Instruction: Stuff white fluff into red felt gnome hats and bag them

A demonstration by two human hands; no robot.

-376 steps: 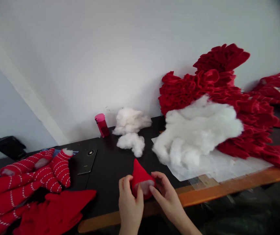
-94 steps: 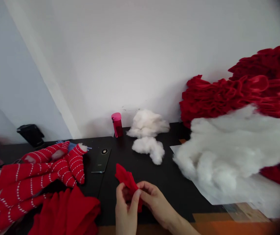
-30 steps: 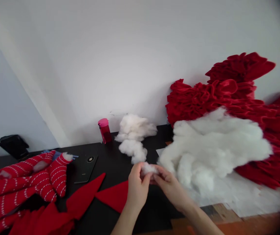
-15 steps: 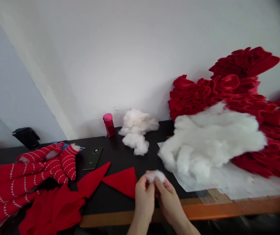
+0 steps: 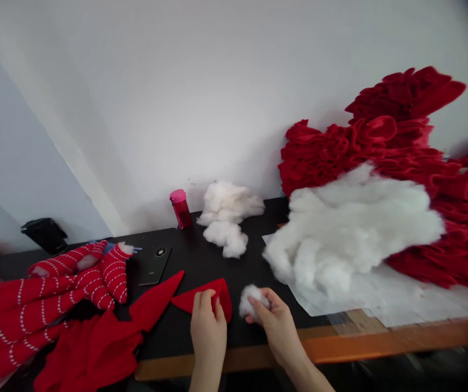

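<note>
My left hand [image 5: 209, 318] pinches the wide end of a red fabric cone [image 5: 188, 299], which lies on the dark table with its tip pointing left. The fabric's edge lifts a little at my fingers. Just to the right, my right hand [image 5: 272, 316] grips a small tuft of white stuffing [image 5: 252, 299] between thumb and fingers, off the cone's wide end. A second red cone [image 5: 158, 299] lies to the left, its point toward the back. Crumpled red fabric [image 5: 90, 351] sits beside it, near the front edge.
A large heap of white stuffing [image 5: 352, 228] rests at right against piled red plush pieces [image 5: 340, 152]. Smaller stuffing clumps [image 5: 228, 207], a pink-lidded bottle [image 5: 181, 209] and a phone [image 5: 156, 265] are behind my hands. Red striped stuffed pieces [image 5: 33, 294] fill the left.
Both hands were together around the stuffing. My left hand has moved left and taken hold of the red cone; the tuft, now more rounded, stays in my right hand.
</note>
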